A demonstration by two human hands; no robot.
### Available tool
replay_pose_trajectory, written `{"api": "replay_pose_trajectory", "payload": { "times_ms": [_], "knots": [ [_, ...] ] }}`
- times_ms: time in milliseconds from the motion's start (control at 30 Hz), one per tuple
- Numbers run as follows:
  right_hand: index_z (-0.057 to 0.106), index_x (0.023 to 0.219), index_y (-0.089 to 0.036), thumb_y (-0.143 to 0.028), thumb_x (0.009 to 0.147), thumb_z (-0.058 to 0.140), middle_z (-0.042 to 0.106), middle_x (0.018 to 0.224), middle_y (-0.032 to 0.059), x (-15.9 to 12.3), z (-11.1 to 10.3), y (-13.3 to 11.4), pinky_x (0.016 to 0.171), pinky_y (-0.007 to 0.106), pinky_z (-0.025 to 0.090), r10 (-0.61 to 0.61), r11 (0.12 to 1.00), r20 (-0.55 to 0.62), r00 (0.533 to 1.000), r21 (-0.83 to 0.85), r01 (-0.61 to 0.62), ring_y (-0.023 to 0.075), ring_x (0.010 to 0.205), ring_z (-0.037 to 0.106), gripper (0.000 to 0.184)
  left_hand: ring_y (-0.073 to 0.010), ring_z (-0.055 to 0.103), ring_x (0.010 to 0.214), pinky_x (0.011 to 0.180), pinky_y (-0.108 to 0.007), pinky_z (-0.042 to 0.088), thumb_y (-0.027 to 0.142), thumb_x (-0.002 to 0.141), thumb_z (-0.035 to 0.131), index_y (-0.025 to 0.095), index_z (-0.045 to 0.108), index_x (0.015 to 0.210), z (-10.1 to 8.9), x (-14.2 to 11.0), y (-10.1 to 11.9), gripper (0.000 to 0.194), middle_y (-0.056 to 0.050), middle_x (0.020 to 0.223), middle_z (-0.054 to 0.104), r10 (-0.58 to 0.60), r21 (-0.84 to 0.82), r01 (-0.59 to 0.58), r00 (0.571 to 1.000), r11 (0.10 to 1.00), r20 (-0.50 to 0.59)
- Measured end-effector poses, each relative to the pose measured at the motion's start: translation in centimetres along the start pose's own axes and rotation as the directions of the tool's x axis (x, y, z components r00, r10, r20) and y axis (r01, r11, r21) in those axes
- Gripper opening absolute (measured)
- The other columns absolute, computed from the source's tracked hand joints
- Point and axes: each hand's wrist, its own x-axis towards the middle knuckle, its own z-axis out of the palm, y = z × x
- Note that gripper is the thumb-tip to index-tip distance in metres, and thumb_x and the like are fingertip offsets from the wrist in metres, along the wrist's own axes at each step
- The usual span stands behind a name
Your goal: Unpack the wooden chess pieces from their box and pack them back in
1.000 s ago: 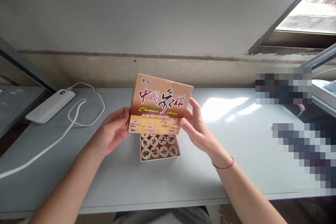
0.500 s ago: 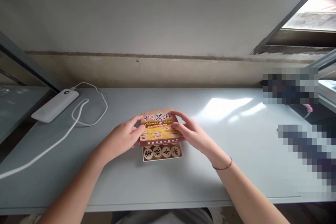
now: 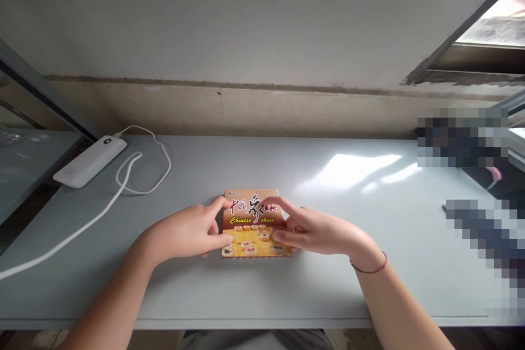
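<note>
A Chinese chess box lid (image 3: 250,229), brown and yellow with printed characters and pictured pieces, lies over the middle of the desk. My left hand (image 3: 197,229) grips its left side, thumb on the top face and fingers along the edge. On the other side my right hand (image 3: 305,227) grips it the same way, thumb and index finger on the printed face. The lid covers the tray of round wooden pieces, which is now hidden from sight.
A white power bank (image 3: 90,161) lies at the left of the grey desk (image 3: 205,292), with a white cable (image 3: 102,210) looping from it. Blurred-out dark items (image 3: 461,136) are at the right. A wall (image 3: 246,112) rises behind the desk.
Both hands have brought the lid toward me and down over the tray. The row of pieces that showed in front of it is now covered.
</note>
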Motion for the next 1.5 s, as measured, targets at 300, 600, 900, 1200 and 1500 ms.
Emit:
{"api": "replay_pose_trajectory", "payload": {
  "times_ms": [300, 600, 900, 1200, 1500],
  "knots": [
    [0.036, 0.134, -0.032, -0.034, 0.088, 0.048, 0.051, 0.060, -0.0058, 0.1, 0.3, 0.2, 0.050, 0.023, 0.037, 0.014, 0.997, -0.106, 0.994, -0.079, -0.022, 0.0108, 0.050, 0.043, 0.048, -0.0153, 0.061, 0.063, 0.054, -0.022, 0.038, 0.037, 0.080, 0.053, 0.033, 0.033, 0.139, 0.4, 0.7, 0.1, 0.063, 0.005, 0.076, 0.067, 0.023, -0.028, -0.024, 1.000, 0.999, -0.006],
    [0.027, 0.147, -0.027, -0.044, 0.094, 0.034, 0.068, 0.087, 0.0060, 1.9, 0.4, 2.1, 0.058, 0.030, 0.046, 0.019, 0.990, -0.410, 0.912, -0.117, -0.073, 0.0160, 0.060, 0.057, 0.056, -0.0242, 0.065, 0.080, 0.063, -0.030, 0.042, 0.032, 0.095, 0.024, 0.014, 0.041, 0.135, 2.0, 4.3, -0.5, 0.046, -0.011, 0.098, 0.070, 0.111, 0.233, -0.006, 0.891, 0.972, -0.440],
    [0.033, 0.145, -0.028, -0.045, 0.093, 0.034, 0.067, 0.091, 0.0062, 2.2, -0.2, 2.1, 0.061, 0.032, 0.045, 0.000, 0.994, -0.457, 0.889, -0.101, -0.051, 0.0170, 0.066, 0.058, 0.054, -0.0234, 0.066, 0.072, 0.058, -0.028, 0.041, 0.034, 0.094, 0.026, 0.017, 0.045, 0.122, 2.3, 4.7, -0.5, 0.038, -0.005, 0.081, 0.070, 0.095, 0.216, 0.016, 0.866, 0.976, -0.492],
    [0.063, 0.106, -0.020, -0.043, 0.087, 0.043, 0.066, 0.079, 0.0046, 4.6, -3.2, 5.4, 0.059, 0.027, 0.040, 0.081, 0.977, -0.768, 0.635, -0.065, -0.202, 0.0165, 0.067, 0.057, 0.036, -0.0217, 0.065, 0.082, 0.072, -0.029, 0.045, 0.038, 0.096, 0.026, 0.023, 0.059, 0.098, -0.7, 8.3, -4.1, 0.036, -0.004, 0.086, 0.069, 0.208, 0.220, -0.066, 0.655, 0.973, -0.726],
    [0.060, 0.106, -0.022, -0.033, 0.093, 0.035, 0.069, 0.085, 0.0094, 9.2, -4.6, 4.5, 0.057, 0.026, 0.030, 0.026, 0.793, -0.833, 0.553, -0.319, -0.518, 0.0209, 0.072, 0.060, 0.030, -0.0194, 0.057, 0.103, 0.095, -0.033, 0.040, 0.031, 0.096, 0.032, 0.022, 0.065, 0.105, -2.7, 13.3, -4.0, 0.036, -0.003, 0.110, 0.067, 0.466, 0.382, -0.269, 0.571, 0.884, -0.676]
  ]
}}
